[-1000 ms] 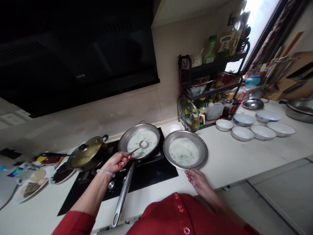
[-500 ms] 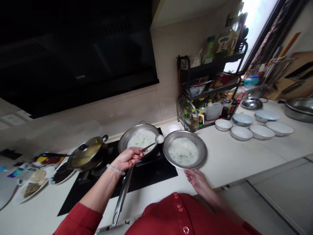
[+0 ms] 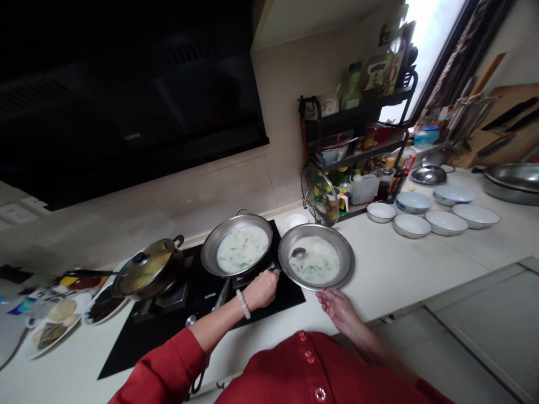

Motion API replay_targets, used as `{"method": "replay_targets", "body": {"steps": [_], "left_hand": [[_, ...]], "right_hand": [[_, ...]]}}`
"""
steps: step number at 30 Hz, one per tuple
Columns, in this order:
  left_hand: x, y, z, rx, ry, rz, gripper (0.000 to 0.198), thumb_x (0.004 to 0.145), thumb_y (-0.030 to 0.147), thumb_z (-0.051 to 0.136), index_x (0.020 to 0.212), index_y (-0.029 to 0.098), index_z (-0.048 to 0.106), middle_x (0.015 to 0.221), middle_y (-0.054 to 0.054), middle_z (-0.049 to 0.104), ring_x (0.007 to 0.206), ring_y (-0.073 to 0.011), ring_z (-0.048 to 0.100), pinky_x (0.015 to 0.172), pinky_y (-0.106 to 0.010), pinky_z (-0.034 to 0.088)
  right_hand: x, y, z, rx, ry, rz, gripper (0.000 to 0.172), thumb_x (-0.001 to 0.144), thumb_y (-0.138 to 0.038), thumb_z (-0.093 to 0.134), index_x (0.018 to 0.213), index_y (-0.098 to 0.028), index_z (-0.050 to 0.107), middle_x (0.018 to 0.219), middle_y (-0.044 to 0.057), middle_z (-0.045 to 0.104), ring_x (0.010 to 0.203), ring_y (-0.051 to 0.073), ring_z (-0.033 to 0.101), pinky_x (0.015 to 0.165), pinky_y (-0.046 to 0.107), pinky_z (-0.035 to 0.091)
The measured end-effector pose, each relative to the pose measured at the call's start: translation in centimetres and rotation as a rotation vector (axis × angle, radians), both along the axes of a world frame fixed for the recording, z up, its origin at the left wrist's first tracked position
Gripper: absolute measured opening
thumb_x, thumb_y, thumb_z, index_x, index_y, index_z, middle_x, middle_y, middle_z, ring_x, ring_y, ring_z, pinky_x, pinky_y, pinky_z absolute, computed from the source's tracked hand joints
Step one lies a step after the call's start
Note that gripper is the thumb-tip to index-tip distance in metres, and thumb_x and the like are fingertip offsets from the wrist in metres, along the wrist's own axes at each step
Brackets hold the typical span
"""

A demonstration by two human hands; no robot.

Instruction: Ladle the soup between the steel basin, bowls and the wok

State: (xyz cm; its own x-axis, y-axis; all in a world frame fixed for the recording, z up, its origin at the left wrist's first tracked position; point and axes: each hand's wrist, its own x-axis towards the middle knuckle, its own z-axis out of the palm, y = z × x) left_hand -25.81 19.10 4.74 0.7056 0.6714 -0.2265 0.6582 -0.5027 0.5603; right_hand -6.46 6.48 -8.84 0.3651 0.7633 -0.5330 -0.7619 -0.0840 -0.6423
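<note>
My left hand [image 3: 261, 288] is closed round the handle of a metal spoon [image 3: 298, 252], whose bowl is over the white soup with green bits in the right-hand metal basin [image 3: 347, 259]. My right hand [image 3: 338, 307] is at the near rim of that basin, its fingertips touching the edge; whether they grip it is hard to see. Left of the basin, a pan [image 3: 209, 252] of similar white soup stands on the black stove [image 3: 160, 331], its long handle partly behind my left forearm.
A lidded pot [image 3: 147, 269] and plates of food [image 3: 105, 306] are at the left. Behind the basin, a glass lid [image 3: 320, 196] leans by a black rack [image 3: 345, 163] of bottles. Several white bowls [image 3: 412, 225] stand at the right, near another pan [image 3: 511, 188].
My left hand has moved right and down from the pan, taking the spoon from above the pan's edge to the basin. The view has shifted slightly. My right hand stays at the basin's rim.
</note>
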Motion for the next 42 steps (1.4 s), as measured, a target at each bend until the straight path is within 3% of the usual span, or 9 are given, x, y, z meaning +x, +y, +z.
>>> {"method": "replay_targets", "body": {"steps": [2, 4, 9, 11, 17, 22, 28, 38, 42], "left_hand": [[-0.1, 0.0, -0.2, 0.076, 0.004, -0.05, 0.019, 0.07, 0.001, 0.051, 0.083, 0.013, 0.058, 0.061, -0.005, 0.056, 0.061, -0.0174, 0.055, 0.061, -0.03, 0.041], [-0.1, 0.2, 0.0, -0.035, -0.067, 0.016, 0.013, 0.075, 0.004, 0.049, 0.077, 0.013, 0.057, 0.059, -0.003, 0.054, 0.053, -0.0131, 0.05, 0.054, -0.026, 0.038], [-1.1, 1.0, 2.5, -0.78, -0.45, 0.395, 0.014, 0.078, 0.014, 0.05, 0.089, 0.012, 0.057, 0.059, 0.003, 0.05, 0.037, -0.0027, 0.025, 0.036, -0.018, 0.015], [-2.4, 1.5, 3.8, -0.926, -0.597, 0.44, 0.019, 0.073, 0.013, 0.056, 0.092, 0.01, 0.059, 0.059, 0.004, 0.049, 0.038, -0.0006, 0.021, 0.035, -0.016, 0.011], [-8.4, 4.1, 5.6, -0.763, -0.652, 0.586, 0.017, 0.068, 0.015, 0.063, 0.084, 0.01, 0.059, 0.057, 0.003, 0.051, 0.037, 0.0, 0.023, 0.032, -0.015, 0.011], [-12.4, 5.7, 4.6, -0.557, -0.414, 0.673, 0.016, 0.067, 0.02, 0.066, 0.077, 0.011, 0.058, 0.056, 0.002, 0.054, 0.035, -0.0005, 0.026, 0.033, -0.015, 0.012], [-13.7, 6.1, 3.2, -0.443, -0.265, 0.675, 0.006, 0.069, 0.015, 0.06, 0.069, 0.01, 0.058, 0.049, 0.002, 0.052, 0.032, -0.0018, 0.028, 0.031, -0.016, 0.013], [-13.4, 7.1, 4.0, -1.012, -0.562, 0.839, 0.016, 0.077, -0.001, 0.048, 0.081, 0.003, 0.062, 0.057, 0.0, 0.051, 0.033, 0.0028, 0.024, 0.028, -0.008, 0.015], [-13.2, 7.1, 4.2, -1.103, -0.65, 0.869, 0.018, 0.079, -0.003, 0.045, 0.083, 0.005, 0.061, 0.058, 0.0, 0.051, 0.033, 0.0024, 0.027, 0.026, -0.007, 0.017]], "right_hand": [[0.0, -0.1, 0.0, 0.004, 0.003, 0.004, 0.021, 0.057, -0.017, 0.079, 0.062, -0.019, 0.059, 0.065, 0.004, 0.071, 0.057, 0.012, 0.06, 0.051, 0.021, 0.043], [0.1, -0.1, 0.0, 0.007, 0.003, 0.014, 0.021, 0.057, -0.018, 0.08, 0.062, -0.019, 0.059, 0.066, 0.004, 0.071, 0.058, 0.012, 0.061, 0.052, 0.022, 0.043], [0.2, -0.1, -0.3, 0.003, 0.005, 0.02, 0.022, 0.057, -0.019, 0.08, 0.063, -0.019, 0.059, 0.067, 0.004, 0.071, 0.059, 0.013, 0.061, 0.053, 0.022, 0.044], [0.3, -0.1, -0.5, 0.004, 0.002, 0.025, 0.022, 0.057, -0.019, 0.08, 0.063, -0.02, 0.059, 0.068, 0.004, 0.071, 0.06, 0.013, 0.062, 0.053, 0.022, 0.044], [0.3, -0.1, -0.6, 0.005, -0.008, 0.031, 0.024, 0.055, -0.021, 0.082, 0.064, -0.02, 0.06, 0.067, 0.004, 0.071, 0.059, 0.013, 0.061, 0.052, 0.022, 0.044], [0.3, 0.0, -0.5, 0.006, 0.001, 0.028, 0.027, 0.053, -0.021, 0.084, 0.063, -0.019, 0.059, 0.067, 0.005, 0.071, 0.06, 0.013, 0.061, 0.052, 0.022, 0.044], [0.3, 0.0, -0.5, -0.006, 0.009, 0.027, 0.027, 0.052, -0.02, 0.084, 0.062, -0.019, 0.059, 0.066, 0.005, 0.071, 0.06, 0.013, 0.061, 0.053, 0.021, 0.044], [0.2, 0.0, -0.5, -0.003, 0.002, 0.015, 0.024, 0.054, -0.019, 0.081, 0.063, -0.018, 0.059, 0.067, 0.005, 0.07, 0.059, 0.012, 0.06, 0.052, 0.02, 0.043], [0.2, 0.0, -0.3, -0.003, -0.003, 0.025, 0.024, 0.055, -0.019, 0.081, 0.064, -0.019, 0.058, 0.068, 0.005, 0.071, 0.059, 0.012, 0.061, 0.052, 0.021, 0.044]]}}
